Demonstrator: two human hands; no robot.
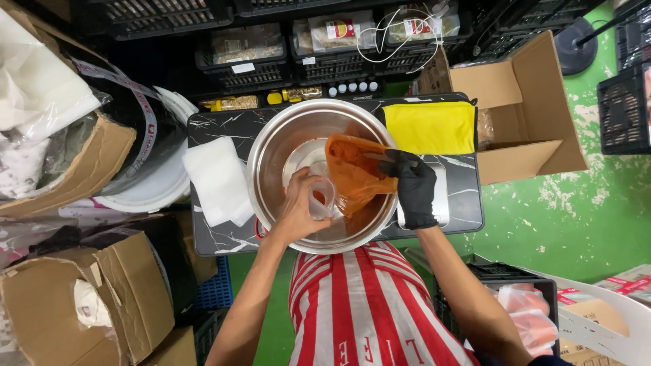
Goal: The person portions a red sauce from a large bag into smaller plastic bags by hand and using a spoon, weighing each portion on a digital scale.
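1. Fingers of the bare left hand (298,211) curl closed around a small clear plastic cup (323,196), held over the large round steel bowl (271,152) at the marble-patterned desk's front edge.
2. Black-gloved right hand (413,188) pinches the orange-filled plastic bag (352,173); steady tilting suits a clean pour.

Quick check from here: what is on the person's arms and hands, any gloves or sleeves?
The right hand wears a black glove that ends at the wrist; it looks thin and close-fitting. The left hand is bare, with no glove. Both forearms are uncovered, no sleeves reaching them, and no watch, band or ring shows in the head view. A red-and-white striped apron covers the person's front between the arms.
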